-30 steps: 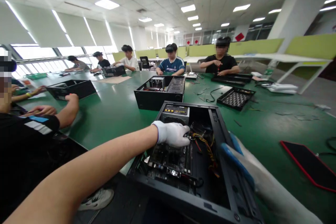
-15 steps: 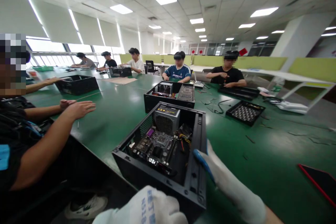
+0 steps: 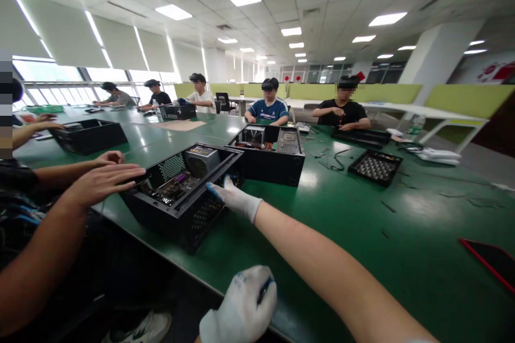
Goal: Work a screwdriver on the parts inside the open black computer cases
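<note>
A black computer case (image 3: 161, 220), open at the top, sits on the green table near its front edge, with a silver power supply (image 3: 203, 163) and a circuit board (image 3: 175, 186) inside. My right hand (image 3: 229, 193), in a white glove with blue fingertips, lies against the case's right side near the top rim, its visible fingers apart. In the lower middle, my left hand (image 3: 247, 300) is gloved and closed, away from the case. Something dark shows within its curled fingers, too small to make out.
Behind stands a second open case (image 3: 269, 163). At the left, a co-worker's bare hands (image 3: 100, 179) are beside the near case. A dark tray (image 3: 376, 167) and a red-edged black item (image 3: 488, 260) lie to the right. Several people sit around the table (image 3: 341, 241).
The near case has moved left and turned, towards the co-worker's hands. My right hand has gone left with it. My left hand is now apart from the case's front. The view has shifted right.
</note>
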Motion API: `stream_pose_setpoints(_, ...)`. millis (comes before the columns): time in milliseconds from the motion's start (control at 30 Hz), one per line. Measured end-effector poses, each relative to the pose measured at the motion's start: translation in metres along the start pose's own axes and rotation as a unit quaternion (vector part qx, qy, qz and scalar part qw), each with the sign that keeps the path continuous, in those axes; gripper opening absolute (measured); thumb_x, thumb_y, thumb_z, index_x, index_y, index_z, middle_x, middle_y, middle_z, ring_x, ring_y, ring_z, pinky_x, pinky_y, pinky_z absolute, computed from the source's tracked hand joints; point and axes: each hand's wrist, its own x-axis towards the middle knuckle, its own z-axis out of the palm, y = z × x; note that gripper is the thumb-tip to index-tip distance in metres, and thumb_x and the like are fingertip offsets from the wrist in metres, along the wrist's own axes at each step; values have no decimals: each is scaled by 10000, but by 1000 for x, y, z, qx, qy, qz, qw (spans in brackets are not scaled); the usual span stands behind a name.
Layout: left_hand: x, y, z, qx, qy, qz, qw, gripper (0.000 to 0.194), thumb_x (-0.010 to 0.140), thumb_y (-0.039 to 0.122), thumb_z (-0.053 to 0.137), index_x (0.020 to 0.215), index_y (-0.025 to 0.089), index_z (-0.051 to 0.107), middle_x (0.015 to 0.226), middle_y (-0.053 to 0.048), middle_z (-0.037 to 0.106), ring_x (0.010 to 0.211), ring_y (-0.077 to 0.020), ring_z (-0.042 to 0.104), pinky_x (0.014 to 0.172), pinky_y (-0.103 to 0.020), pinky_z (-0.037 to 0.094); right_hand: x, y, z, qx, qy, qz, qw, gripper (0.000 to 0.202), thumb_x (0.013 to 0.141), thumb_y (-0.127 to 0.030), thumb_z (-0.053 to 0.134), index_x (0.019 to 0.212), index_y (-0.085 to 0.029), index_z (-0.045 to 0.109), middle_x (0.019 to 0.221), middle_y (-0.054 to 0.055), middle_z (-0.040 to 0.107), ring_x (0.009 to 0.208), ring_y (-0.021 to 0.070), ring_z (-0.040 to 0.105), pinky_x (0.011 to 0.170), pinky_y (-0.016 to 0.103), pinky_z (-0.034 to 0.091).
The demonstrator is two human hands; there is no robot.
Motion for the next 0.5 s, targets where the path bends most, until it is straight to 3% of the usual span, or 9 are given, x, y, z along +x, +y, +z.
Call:
stream_pose_setpoints(100, 10, -15, 14, -21, 40, -7, 999, 239, 1022, 299, 476, 1002, 239, 707, 975, -98, 777, 917, -259, 765, 867, -388, 643, 13, 11, -23, -128, 30, 60, 990, 585, 1012, -515, 656, 1508, -221, 558, 1613, 139, 502, 1443, 356, 509, 1184, 627, 408)
stream_pose_setpoints(233, 12, -22, 14, -60, 64, -13, 996, 247, 1046, 314, 458, 999, 230, 686, 956, -94, 760, 892, -245, 749, 850, -378, 631, 21, 34, -81, -306, 87, 107, 942, 718, 1010, -533, 642, 1596, -164, 456, 1724, 195, 331, 1599, 380, 262, 1289, 601, 226)
stream_pose_setpoints(367, 10, -21, 13, -70, 57, -12, 996, 241, 1040, 296, 454, 932, 239, 661, 866, -67, 715, 815, -221, 721, 778, -335, 612, 25, 57, -143, -441, 132, 152, 875, 592, 1000, -451, 688, 1527, -230, 534, 1659, 133, 433, 1493, 378, 436, 1208, 669, 348)
stream_pose_setpoints(500, 12, -17, 16, -64, 67, -32, 995, 197, 1021, 297, 474, 937, 253, 647, 880, -63, 712, 822, -231, 710, 767, -355, 589, 23, 71, -170, -517, 138, 182, 825, 505, 1004, -430, 694, 1448, -211, 595, 1519, 129, 570, 1332, 323, 594, 1098, 587, 505)
